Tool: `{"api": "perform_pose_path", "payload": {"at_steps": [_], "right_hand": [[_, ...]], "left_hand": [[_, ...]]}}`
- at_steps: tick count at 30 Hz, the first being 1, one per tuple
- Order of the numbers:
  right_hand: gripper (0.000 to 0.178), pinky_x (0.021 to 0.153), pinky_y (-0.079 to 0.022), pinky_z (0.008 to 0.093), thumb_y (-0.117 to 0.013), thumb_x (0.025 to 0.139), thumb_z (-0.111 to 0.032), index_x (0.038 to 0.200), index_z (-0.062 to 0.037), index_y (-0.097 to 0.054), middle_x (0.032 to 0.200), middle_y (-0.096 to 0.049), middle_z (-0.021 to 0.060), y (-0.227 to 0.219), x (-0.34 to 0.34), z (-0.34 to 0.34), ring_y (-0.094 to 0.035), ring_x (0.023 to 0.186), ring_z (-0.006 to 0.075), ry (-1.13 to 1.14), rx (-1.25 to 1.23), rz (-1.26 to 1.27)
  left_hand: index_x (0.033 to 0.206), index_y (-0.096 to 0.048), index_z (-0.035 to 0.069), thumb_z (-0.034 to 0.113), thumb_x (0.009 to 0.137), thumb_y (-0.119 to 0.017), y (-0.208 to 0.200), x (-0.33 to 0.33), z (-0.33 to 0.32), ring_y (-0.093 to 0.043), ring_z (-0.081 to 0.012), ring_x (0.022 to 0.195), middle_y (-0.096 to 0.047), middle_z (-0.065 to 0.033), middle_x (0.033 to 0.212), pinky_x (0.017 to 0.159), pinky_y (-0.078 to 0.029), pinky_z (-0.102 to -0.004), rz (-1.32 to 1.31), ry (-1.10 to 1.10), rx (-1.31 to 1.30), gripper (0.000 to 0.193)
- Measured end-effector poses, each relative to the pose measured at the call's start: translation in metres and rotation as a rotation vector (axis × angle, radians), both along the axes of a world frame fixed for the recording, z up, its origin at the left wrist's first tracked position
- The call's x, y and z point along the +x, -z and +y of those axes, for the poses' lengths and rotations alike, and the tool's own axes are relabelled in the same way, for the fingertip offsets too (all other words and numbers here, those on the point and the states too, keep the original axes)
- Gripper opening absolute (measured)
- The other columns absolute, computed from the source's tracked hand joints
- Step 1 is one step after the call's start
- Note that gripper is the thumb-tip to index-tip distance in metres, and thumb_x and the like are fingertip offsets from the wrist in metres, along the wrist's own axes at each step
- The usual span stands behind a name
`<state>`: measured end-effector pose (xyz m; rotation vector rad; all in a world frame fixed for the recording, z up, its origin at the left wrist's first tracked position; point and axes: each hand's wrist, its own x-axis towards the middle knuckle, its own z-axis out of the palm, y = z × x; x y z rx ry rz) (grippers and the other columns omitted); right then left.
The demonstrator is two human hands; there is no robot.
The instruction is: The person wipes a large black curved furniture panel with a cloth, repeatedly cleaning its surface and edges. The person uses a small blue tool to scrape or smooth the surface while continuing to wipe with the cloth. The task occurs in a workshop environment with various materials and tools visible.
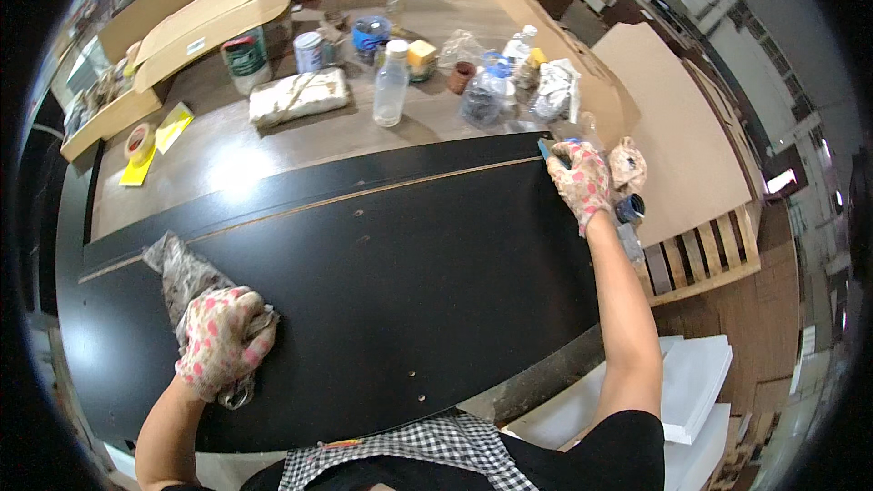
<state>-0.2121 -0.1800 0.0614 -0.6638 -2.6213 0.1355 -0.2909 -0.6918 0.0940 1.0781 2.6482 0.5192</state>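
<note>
A large black panel (pixel 409 282) lies flat in front of me, with a narrow light-brown groove running along its far part. On its left side my left hand (pixel 223 341), in a white glove with pink spots, is closed around a crumpled, stained grey rag (pixel 186 277); whether that is cloth or thin plastic I cannot tell. My right hand (pixel 580 177), in a matching glove, reaches to the panel's far right corner. Its fingers pinch a small flat blue piece (pixel 546 149) at the groove's right end. Most of that piece is hidden by the glove.
Behind the panel, the brown tabletop holds a clear bottle (pixel 391 86), a wrapped white bundle (pixel 299 96), several cans and jars, and a tape roll (pixel 139 142). Cardboard (pixel 677 127) lies over a wooden pallet (pixel 705 250) at right. White boards (pixel 696 386) sit lower right.
</note>
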Motion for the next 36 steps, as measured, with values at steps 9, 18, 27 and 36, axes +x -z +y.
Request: {"api": "perform_pose_path", "payload": {"at_steps": [9, 18, 27, 36], "right_hand": [[0.026, 0.079, -0.053, 0.0418, -0.072, 0.08, -0.023, 0.1, -0.0071, -0.073, 0.094, -0.063, 0.0147, -0.012, -0.054, -0.19, -0.066, 0.089, 0.0323, -0.5, -0.173, -0.01], [0.027, 0.077, -0.053, 0.0439, -0.069, 0.083, -0.026, 0.102, -0.0065, -0.073, 0.094, -0.062, 0.0192, -0.016, -0.149, -0.44, -0.065, 0.088, 0.0351, -0.95, -0.195, -0.056], [0.026, 0.082, -0.053, 0.0468, -0.068, 0.081, -0.028, 0.093, -0.0043, -0.069, 0.094, -0.066, 0.0217, 0.002, -0.241, -0.679, -0.066, 0.091, 0.0387, -1.183, -0.201, -0.087], [0.026, 0.077, -0.054, 0.0454, -0.071, 0.08, -0.022, 0.103, -0.0102, -0.069, 0.101, -0.065, 0.0169, 0.009, -0.224, -0.609, -0.066, 0.092, 0.0353, -1.267, -0.026, 0.032]], "left_hand": [[0.09, -0.066, 0.005, 0.029, 0.083, -0.071, -0.008, 0.004, -0.041, -0.066, -0.0313, 0.079, -0.065, -0.0122, 0.083, 0.071, -0.052, -0.0408, -0.029, 0.158, -0.04, 0.025], [0.072, -0.064, 0.003, 0.02, 0.08, -0.073, -0.001, 0.041, -0.221, -0.063, -0.0307, 0.065, -0.062, -0.0129, 0.069, 0.062, -0.049, -0.04, -0.03, -0.34, 0.176, 0.021], [0.088, -0.069, 0.011, 0.029, 0.08, -0.072, 0.013, 0.063, -0.293, -0.067, -0.0267, 0.076, -0.064, -0.007, 0.079, 0.067, -0.051, -0.0386, 0.094, -0.344, 0.211, 0.02], [0.088, -0.069, 0.009, 0.03, 0.079, -0.073, 0.019, 0.059, -0.301, -0.066, -0.0264, 0.076, -0.063, -0.0079, 0.082, 0.065, -0.049, -0.0389, 0.052, -0.292, 0.227, 0.023]]}}
